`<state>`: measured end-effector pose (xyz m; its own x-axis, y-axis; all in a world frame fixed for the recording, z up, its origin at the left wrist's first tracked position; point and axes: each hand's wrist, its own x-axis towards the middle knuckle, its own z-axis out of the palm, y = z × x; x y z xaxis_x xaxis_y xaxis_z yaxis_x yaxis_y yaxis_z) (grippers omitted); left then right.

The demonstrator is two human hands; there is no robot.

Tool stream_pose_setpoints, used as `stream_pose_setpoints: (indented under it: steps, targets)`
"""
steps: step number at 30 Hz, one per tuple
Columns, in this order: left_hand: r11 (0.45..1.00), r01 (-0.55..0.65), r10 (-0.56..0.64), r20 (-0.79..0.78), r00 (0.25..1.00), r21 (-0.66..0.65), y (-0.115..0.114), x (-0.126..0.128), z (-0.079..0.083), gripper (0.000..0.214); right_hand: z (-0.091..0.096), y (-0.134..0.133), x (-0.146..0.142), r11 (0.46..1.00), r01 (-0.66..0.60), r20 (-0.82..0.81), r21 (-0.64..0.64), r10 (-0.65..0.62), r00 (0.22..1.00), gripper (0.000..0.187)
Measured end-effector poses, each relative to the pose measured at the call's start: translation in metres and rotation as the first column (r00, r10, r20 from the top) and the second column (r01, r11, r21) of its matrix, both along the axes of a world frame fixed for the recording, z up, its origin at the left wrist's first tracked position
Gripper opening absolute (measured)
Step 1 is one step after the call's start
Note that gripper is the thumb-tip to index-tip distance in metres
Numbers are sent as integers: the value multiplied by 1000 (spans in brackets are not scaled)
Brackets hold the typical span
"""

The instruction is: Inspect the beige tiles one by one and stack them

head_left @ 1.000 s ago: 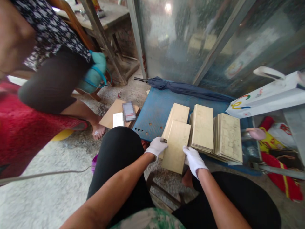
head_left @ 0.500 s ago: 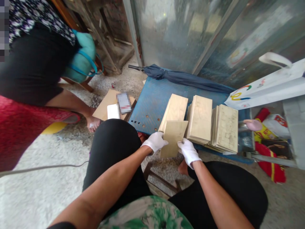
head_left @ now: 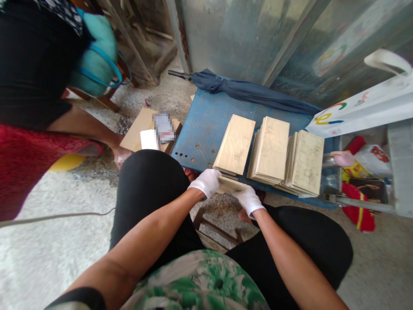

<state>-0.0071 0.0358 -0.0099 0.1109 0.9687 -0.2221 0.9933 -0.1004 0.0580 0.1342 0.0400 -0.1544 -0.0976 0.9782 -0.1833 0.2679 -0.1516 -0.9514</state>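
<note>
My left hand (head_left: 206,182) and my right hand (head_left: 247,199), both in white gloves, grip a thin pale wooden panel (head_left: 231,185) between them. The panel is tipped nearly edge-on to the camera, just in front of the near edge of a blue metal board (head_left: 206,129). On that board stand three stacks of similar pale panels: a left stack (head_left: 236,143), a middle stack (head_left: 270,148) and a right stack (head_left: 305,161). My knees in black trousers frame the hands.
A folded dark blue umbrella (head_left: 248,92) lies along the board's far edge. A white carrier bag (head_left: 364,110) rests at right above red and yellow clutter (head_left: 358,202). Another person (head_left: 35,86) sits at left with a foot by a cardboard box (head_left: 145,131). A wooden stool (head_left: 219,228) stands below my hands.
The panel in my hands lay flat over the left stack; it has been pulled towards me and tipped until nearly edge-on. The camera has tilted downwards.
</note>
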Motion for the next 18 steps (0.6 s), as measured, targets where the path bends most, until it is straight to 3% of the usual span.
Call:
stream_pose_setpoints:
  steps: [8, 18]
  targets:
    - [993, -97, 101, 60, 993, -64, 18, -20, -44, 32, -11, 10, -7, 997, -75, 9, 17, 74, 997, 27]
    - [984, -162, 159, -46, 986, -77, 27, -20, -59, 32, -6, 14, -6, 997, -74, 151, -23, 77, 986, 29]
